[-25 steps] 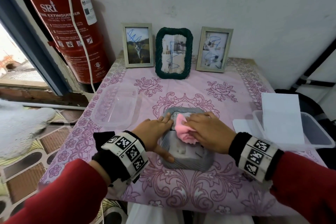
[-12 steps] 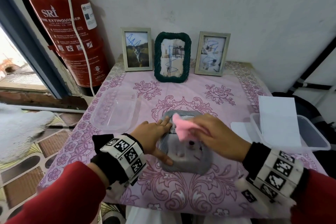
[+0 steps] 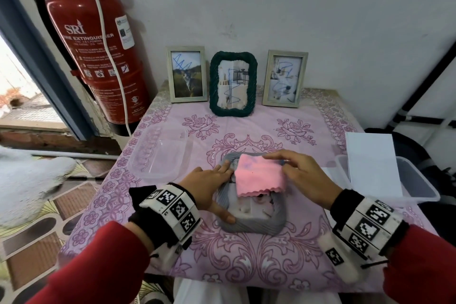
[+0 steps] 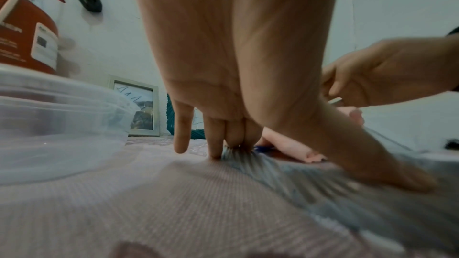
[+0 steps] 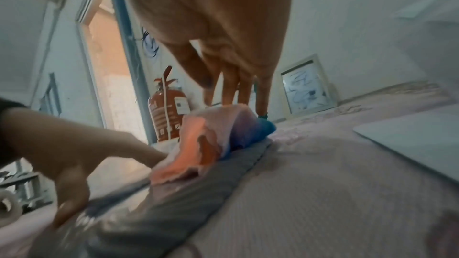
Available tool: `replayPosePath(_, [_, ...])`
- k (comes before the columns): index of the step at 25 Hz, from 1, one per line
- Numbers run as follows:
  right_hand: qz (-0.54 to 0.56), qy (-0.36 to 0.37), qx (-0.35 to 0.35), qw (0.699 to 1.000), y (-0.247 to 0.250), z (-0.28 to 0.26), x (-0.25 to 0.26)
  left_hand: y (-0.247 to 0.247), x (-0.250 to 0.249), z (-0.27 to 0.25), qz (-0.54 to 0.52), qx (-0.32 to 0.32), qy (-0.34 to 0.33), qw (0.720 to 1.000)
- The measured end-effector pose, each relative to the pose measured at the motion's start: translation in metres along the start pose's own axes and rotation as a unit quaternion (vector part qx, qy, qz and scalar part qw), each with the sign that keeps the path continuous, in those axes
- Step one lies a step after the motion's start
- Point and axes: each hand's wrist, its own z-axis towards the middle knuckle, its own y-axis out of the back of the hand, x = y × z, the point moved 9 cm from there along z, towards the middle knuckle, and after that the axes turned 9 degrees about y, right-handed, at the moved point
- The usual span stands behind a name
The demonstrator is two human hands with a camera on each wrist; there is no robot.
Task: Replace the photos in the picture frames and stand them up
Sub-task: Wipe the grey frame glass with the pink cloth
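A grey ribbed picture frame [image 3: 251, 224] lies flat at the table's front centre, its photo showing through the glass. A pink cloth [image 3: 259, 177] is spread over the frame's far half. My left hand [image 3: 217, 190] rests on the frame's left edge with straight fingers, thumb on the near left corner. My right hand [image 3: 277, 161] pinches the cloth's far right corner between thumb and fingers. In the right wrist view the cloth [image 5: 211, 140] humps up from the frame [image 5: 198, 193] toward those fingertips. Blue ink stains the cloth's underside.
Three frames stand against the back wall: a pale one [image 3: 187, 74], a dark green one [image 3: 233, 84] and another pale one [image 3: 283, 79]. A clear tub [image 3: 158, 158] sits left. At the right a tub [image 3: 419, 187] holds white paper [image 3: 370, 163]. A fire extinguisher [image 3: 93, 57] stands far left.
The cloth was bunched under my right hand, then lifted; now it hangs unfolded across the frame's far half. My left hand has stayed on the frame's left edge.
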Motion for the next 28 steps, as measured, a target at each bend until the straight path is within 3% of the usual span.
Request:
replayPosePath(2, [-0.014, -0.013, -0.088, 0.996, 0.022, 0.0, -0.006, 0.006, 0.0, 0.0, -0.045, -0.004, 0.011, 0.999])
replayPosePath(3, [-0.035, -0.027, -0.112, 0.993, 0.029, 0.0, -0.011, 0.017, 0.001, 0.002, -0.115, -0.043, 0.025, 0.992])
replayPosePath(6, [-0.052, -0.1, -0.108, 0.988, 0.027, -0.001, -0.031, 0.046, 0.019, 0.009, -0.316, -0.195, 0.112, 0.922])
replayPosePath(9, [-0.021, -0.133, -0.092, 0.987, 0.013, -0.004, -0.039, 0.034, 0.02, 0.028, -0.428, -0.146, 0.162, 0.877])
replayPosePath(12, [-0.013, -0.11, -0.111, 0.988, 0.009, -0.003, -0.036, 0.019, 0.015, 0.043, -0.527, -0.078, 0.179, 0.827])
replayPosePath(15, [0.055, -0.094, -0.139, 0.984, 0.01, -0.007, -0.034, 0.012, 0.012, 0.042, -0.582, -0.053, 0.183, 0.791])
replayPosePath(22, [0.136, -0.086, -0.202, 0.966, 0.015, -0.008, -0.039, 0.028, -0.008, 0.024, -0.748, -0.111, 0.08, 0.65])
replayPosePath(25, [0.106, -0.05, -0.202, 0.972, 0.017, -0.007, -0.025, 0.043, -0.01, 0.017, -0.733, -0.146, 0.049, 0.663])
replayPosePath(28, [0.268, -0.047, -0.106, 0.956, -0.008, -0.003, -0.007, 0.056, -0.019, 0.012, -0.735, -0.14, -0.02, 0.663])
